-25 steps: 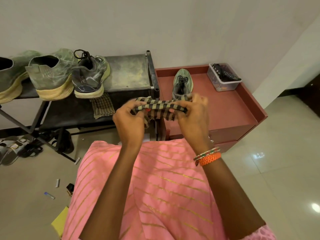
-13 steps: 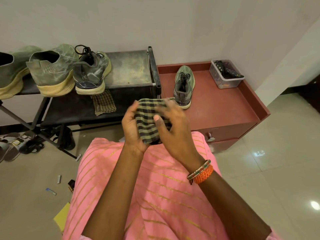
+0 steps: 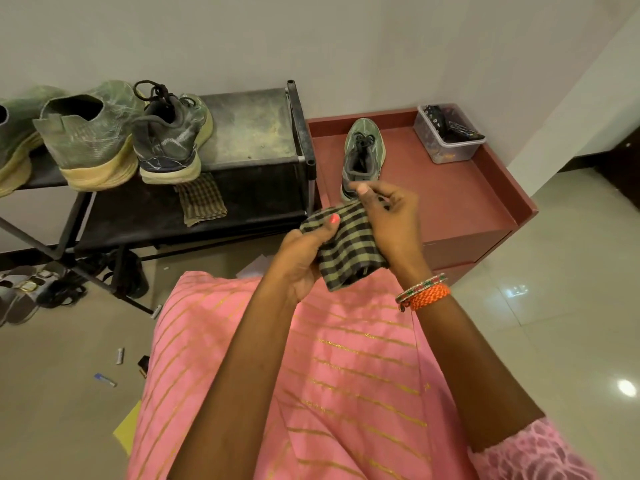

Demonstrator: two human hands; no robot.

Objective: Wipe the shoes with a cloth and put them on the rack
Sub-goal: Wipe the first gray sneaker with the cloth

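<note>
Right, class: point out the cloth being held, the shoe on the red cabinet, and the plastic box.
cloth (image 3: 348, 251), head view, striped middle
shoe (image 3: 362, 152), head view, laces
plastic box (image 3: 446, 150), head view, front wall

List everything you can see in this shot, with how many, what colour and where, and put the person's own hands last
Shoes on the rack: three in view, green and grey with pale soles, on the top shelf, left.
Shoe on the cabinet: one, grey-green, toe toward the wall.
Rack: one, black metal, left against the wall.
Cabinet: one, reddish brown, right of the rack.
Held cloth: one, green and black checked, between both hands.
Spare cloth: one, checked, hanging off the shelf edge under a shoe.
Plastic tub: one, clear, back corner of the cabinet.
Sandals: several, grey and black, on the floor under the rack.
Left hand: grips the held cloth.
Right hand: holds its right edge.
</note>
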